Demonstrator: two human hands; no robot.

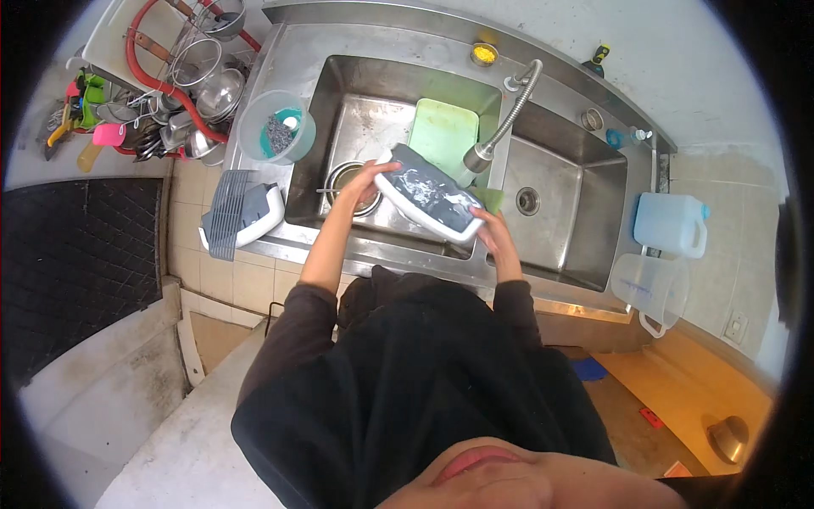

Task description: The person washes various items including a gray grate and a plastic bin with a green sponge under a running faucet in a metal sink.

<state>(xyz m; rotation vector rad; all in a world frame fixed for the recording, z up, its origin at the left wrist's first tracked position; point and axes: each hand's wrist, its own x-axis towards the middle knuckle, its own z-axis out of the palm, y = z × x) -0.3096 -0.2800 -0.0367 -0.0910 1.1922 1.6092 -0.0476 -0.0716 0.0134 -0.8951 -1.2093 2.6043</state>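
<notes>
Over the left basin of a steel double sink [375, 111] I hold a grey plastic tray with a white rim [429, 188], tilted, with white suds smeared on its grey face. My left hand [362, 184] grips its left end. At the right end, my right hand [493, 229] clasps the tray, and a green scouring pad [489, 198] shows just beyond those fingers. A pale green rectangular tray or lid [443, 130] lies in the basin behind it. Below my left wrist a round metal bowl [340, 172] with a utensil handle sits in the basin.
A spring-hose faucet [515, 114] hangs between the basins. Left on the counter stand a clear bucket [273, 127] and a grey slatted rack [229, 213] against a white-rimmed part [264, 213]. At right are a blue jug [668, 223] and a clear pitcher [648, 286].
</notes>
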